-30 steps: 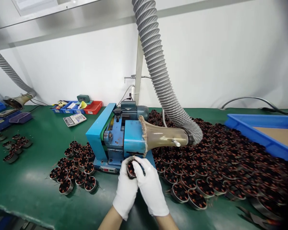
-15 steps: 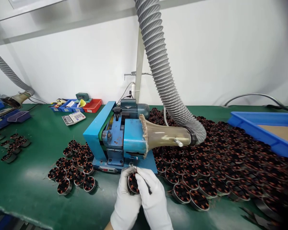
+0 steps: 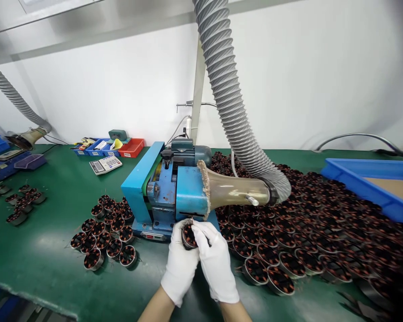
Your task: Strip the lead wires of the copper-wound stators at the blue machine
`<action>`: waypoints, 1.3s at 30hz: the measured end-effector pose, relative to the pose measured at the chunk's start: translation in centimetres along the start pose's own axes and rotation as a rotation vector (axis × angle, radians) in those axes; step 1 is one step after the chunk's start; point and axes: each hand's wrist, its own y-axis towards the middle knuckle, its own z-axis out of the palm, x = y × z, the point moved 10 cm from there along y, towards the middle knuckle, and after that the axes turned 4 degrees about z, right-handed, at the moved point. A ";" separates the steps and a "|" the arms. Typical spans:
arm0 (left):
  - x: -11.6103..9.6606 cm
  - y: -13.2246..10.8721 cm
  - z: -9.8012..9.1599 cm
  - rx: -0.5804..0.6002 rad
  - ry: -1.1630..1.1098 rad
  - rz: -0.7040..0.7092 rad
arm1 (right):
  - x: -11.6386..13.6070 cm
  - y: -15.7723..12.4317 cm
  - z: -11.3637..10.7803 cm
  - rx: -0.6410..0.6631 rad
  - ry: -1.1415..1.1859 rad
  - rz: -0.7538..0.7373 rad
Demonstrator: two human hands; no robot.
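My left hand (image 3: 180, 259), in a white glove, is closed around a motor stator (image 3: 189, 237), a metal ring with copper windings and a black core. At the stator's upper edge, the gloved fingertips of my right hand (image 3: 215, 257) are pinched together where its thin lead wire comes up; the wire itself is mostly hidden by the glove. Both hands are right in front of the blue belt-driven machine (image 3: 191, 190), close below the slot in its housing. A clear funnel-shaped suction hood (image 3: 238, 190) is fitted to the housing's right side.
Several stators (image 3: 103, 240) stand in a group left of the machine, and a large mass of them (image 3: 289, 232) covers the right. Behind are a calculator (image 3: 105, 165), a red bin (image 3: 131, 147) and a blue tray (image 3: 369, 179). A grey hose (image 3: 228, 89) hangs overhead.
Both hands have moved up and forward with the stator, closer to the machine's housing. The wire that stood above my right fingertips is now mostly hidden. The view has shifted slightly.
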 end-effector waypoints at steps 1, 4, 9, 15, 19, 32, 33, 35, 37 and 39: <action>0.0 0.0 0.1 0.004 -0.004 -0.003 | -0.1 0.0 0.0 0.005 0.001 0.005; -0.5 0.2 0.4 0.010 -0.013 -0.001 | 0.1 0.2 -0.1 0.004 -0.010 0.006; -0.2 -1.6 -0.2 0.016 0.053 -0.013 | 0.4 -1.4 -0.7 0.026 -0.029 -0.043; 0.5 -5.7 -2.7 0.158 0.167 0.160 | 0.7 -4.5 -1.5 0.142 -0.076 -0.052; -2.0 -6.2 -2.8 0.277 0.348 0.313 | -1.7 -3.9 -2.9 0.112 0.249 0.388; -3.2 -7.7 -1.7 0.223 0.330 0.300 | -0.8 -2.3 -1.4 0.057 0.779 0.536; -2.8 -7.9 -1.8 0.211 0.326 0.305 | -0.9 -1.7 -2.4 -0.011 0.854 0.526; -2.4 -7.7 -2.3 0.174 0.316 0.304 | -1.3 -1.1 -4.6 -0.156 0.908 0.473; -2.5 -6.8 -2.5 0.142 0.313 0.295 | -1.4 -1.2 -4.8 -0.147 0.762 0.440; -2.8 -5.5 -2.0 0.147 0.296 0.266 | -1.0 -1.8 -2.8 0.002 0.519 0.386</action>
